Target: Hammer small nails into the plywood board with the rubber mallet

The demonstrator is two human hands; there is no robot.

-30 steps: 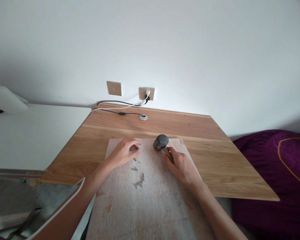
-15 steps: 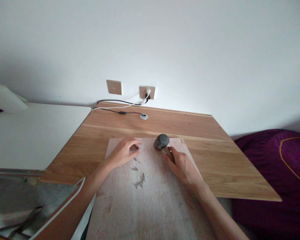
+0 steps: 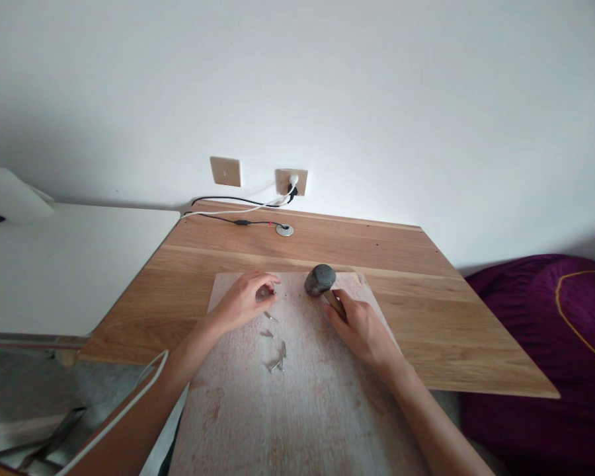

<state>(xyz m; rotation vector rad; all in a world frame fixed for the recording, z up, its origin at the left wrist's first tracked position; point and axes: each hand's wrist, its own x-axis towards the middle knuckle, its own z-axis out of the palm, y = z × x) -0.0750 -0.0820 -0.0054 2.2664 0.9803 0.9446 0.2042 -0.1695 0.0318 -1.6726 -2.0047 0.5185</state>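
A pale, whitewashed wooden board [image 3: 238,410] lies under both hands. My left hand [image 3: 245,299] rests at its far left part, thumb and fingers curled around a small nail [image 3: 274,291] that is mostly hidden. My right hand [image 3: 361,327] grips the wooden handle of a mallet [image 3: 320,280] with a dark, rounded head. The mallet's head is held to the right of my left fingertips, apart from them. Several loose nails [image 3: 277,360] lie on the board nearer to me. Between the hands, small dark dots show in the board's surface.
Beneath the board is a wooden tabletop [image 3: 456,330] with a cable grommet [image 3: 284,230]. Black and white cables run to a wall socket [image 3: 297,182]. At left stands a white table [image 3: 79,264]; at right, a purple beanbag-like thing [image 3: 525,330]. A white cord [image 3: 129,403] crosses by my left forearm.
Almost nothing differs. The view has shifted very slightly; both hands, the mallet and the loose nails keep their places on the board.
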